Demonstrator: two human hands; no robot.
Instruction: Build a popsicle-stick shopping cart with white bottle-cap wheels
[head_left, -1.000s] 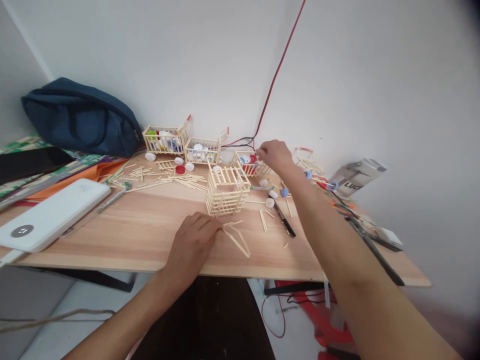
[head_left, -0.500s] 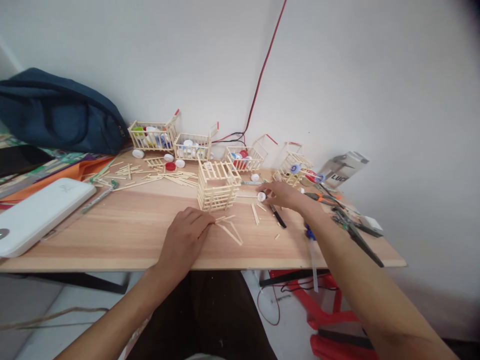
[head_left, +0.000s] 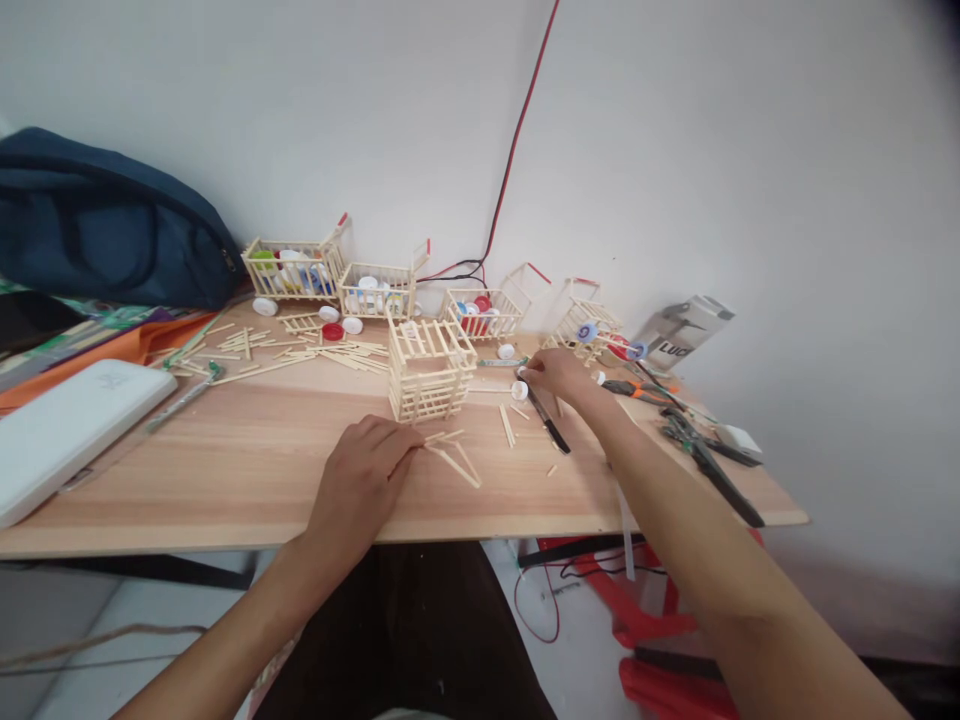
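My left hand (head_left: 361, 474) lies on the wooden table (head_left: 247, 450), fingers curled, tips on thin wooden sticks (head_left: 450, 455) in front of a stick-built cage (head_left: 429, 368). My right hand (head_left: 559, 378) rests further right, fingers pinched at the top of a black pen-like tool (head_left: 546, 420), right by a white bottle cap (head_left: 519, 389). Whether the pinch grips the tool or the cap is unclear.
Stick carts filled with coloured caps (head_left: 294, 268) line the wall, another cart (head_left: 475, 312) among them. A blue bag (head_left: 97, 225) and a white power bank (head_left: 67, 425) lie left. Pliers and tools (head_left: 701, 450) and a small box (head_left: 686, 330) lie right. A red cable (head_left: 517, 130) runs up the wall.
My right hand came back from the cart by the wall down to the tabletop near the white cap and the black tool. The left hand stayed on the sticks.
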